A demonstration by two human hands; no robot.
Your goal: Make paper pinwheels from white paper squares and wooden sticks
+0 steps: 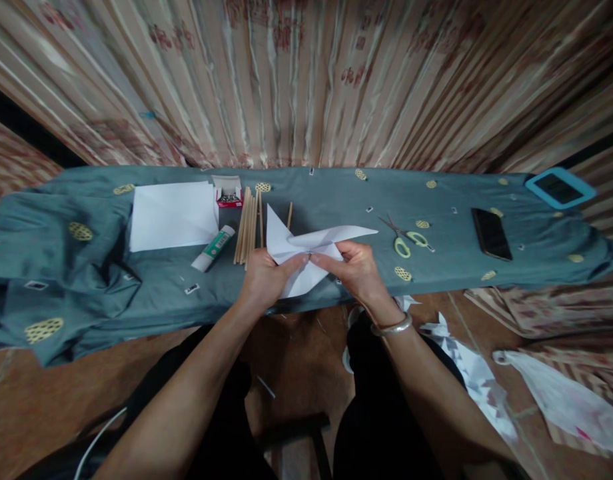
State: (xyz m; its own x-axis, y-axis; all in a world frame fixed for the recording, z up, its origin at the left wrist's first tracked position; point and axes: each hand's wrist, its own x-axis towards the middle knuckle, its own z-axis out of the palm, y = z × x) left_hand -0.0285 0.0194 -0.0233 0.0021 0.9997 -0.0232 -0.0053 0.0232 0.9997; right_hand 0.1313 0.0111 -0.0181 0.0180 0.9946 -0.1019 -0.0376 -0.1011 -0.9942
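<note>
A white paper pinwheel (pixel 314 241) with pointed blades is held over the front of the covered table. My left hand (pixel 269 275) grips its left side, the thumb pressed near the centre. From the other side my right hand (pixel 355 268) grips it, its thumb meeting the same spot. A small pin head seems to show between the two thumbs. Behind the paper, one wooden stick (pixel 289 215) pokes up; its lower end is hidden. Several more wooden sticks (pixel 245 230) lie just left of the pinwheel.
On the left lie a stack of white paper (pixel 174 217), a small red box of pins (pixel 229 193) and a glue stick (pixel 213 249). Scissors (pixel 402 239), a phone (pixel 491 233) and a blue-framed tablet (pixel 560 189) are on the right. Paper scraps (pixel 474 367) litter the floor.
</note>
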